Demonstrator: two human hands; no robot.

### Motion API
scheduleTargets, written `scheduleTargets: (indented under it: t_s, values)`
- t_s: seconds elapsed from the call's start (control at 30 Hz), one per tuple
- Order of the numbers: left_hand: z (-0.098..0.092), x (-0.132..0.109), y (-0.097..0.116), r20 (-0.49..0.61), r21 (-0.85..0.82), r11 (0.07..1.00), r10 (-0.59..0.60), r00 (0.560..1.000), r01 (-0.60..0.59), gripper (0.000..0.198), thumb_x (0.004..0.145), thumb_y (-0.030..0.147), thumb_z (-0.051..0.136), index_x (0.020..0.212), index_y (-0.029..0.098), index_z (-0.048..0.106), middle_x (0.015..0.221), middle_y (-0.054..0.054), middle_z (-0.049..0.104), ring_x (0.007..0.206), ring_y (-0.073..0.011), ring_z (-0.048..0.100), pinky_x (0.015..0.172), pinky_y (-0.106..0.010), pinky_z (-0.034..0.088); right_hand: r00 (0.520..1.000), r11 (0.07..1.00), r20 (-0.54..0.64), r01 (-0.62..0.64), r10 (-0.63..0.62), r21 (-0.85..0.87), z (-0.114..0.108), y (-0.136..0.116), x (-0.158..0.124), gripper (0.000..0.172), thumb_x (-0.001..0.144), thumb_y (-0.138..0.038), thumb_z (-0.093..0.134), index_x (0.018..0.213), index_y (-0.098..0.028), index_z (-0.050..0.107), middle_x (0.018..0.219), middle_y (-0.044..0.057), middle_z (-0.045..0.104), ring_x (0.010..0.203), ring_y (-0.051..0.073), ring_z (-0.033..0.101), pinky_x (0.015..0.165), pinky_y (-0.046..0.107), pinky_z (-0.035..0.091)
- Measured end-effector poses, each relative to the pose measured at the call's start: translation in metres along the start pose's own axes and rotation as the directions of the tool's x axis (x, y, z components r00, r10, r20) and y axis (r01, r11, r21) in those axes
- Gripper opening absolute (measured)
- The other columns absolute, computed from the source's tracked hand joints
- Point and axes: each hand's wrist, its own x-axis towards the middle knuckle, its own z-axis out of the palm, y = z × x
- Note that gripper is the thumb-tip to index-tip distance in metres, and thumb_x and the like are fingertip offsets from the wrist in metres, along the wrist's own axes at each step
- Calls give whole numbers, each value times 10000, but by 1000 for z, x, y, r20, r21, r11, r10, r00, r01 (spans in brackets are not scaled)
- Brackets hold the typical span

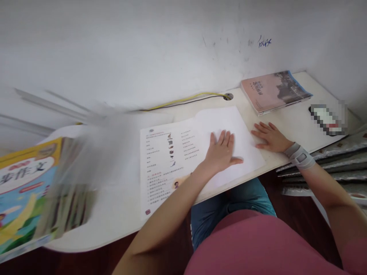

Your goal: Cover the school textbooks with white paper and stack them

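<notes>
An open workbook [172, 152] lies on the white desk [120, 214], its left page printed with text and small pictures, its right page blank. My left hand [221, 151] rests flat on the blank right page, fingers stretched out. My right hand [269, 136] lies flat with fingers spread at the book's right edge, touching the desk. A grey band wraps my right wrist.
A stack of colourful children's books [31, 191] sits at the left, blurred. A pink book [273, 91] lies at the back right by a cable hole [228, 96] with a yellow cable. A pixelated object [328, 118] sits far right. A white wall stands behind.
</notes>
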Motion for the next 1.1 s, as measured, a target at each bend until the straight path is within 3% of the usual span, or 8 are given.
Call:
scheduleTargets:
  t_s: [0.2,0.53,0.8,1.1]
  values:
    - [0,-2,-4,66,-28,1000,13,998,-11,988,804,748,334,1482,45,187,1539,-237,146,1428,-399,92,1082,-665,33,1000,1000,9,-3,3,3,0,0,1,679,874,-650,362,1437,-269,356,1536,97,277,1413,305,231,1096,566,191]
    - [6,4,-7,34,-77,996,42,999,-39,973,808,743,335,1489,70,166,1547,-211,108,1435,-361,112,1082,-662,-20,1000,1000,25,4,-4,7,-1,2,0,690,872,-643,379,1439,-250,351,1538,110,265,1418,312,214,1091,582,193]
    - [1,11,-4,79,-103,994,40,996,-32,985,815,742,311,1492,52,117,1554,-191,54,1443,-351,67,1085,-666,-1,999,1000,45,12,-12,18,-4,1,1,736,852,-675,383,1446,-242,338,1538,120,260,1419,317,207,1092,585,191]
    - [4,11,-2,76,-119,993,39,996,-30,1000,796,764,310,1501,83,115,1560,-179,61,1439,-373,50,1093,-653,-8,999,999,40,21,-23,29,-1,4,0,760,837,-704,368,1456,-265,317,1538,107,263,1419,325,204,1092,587,181]
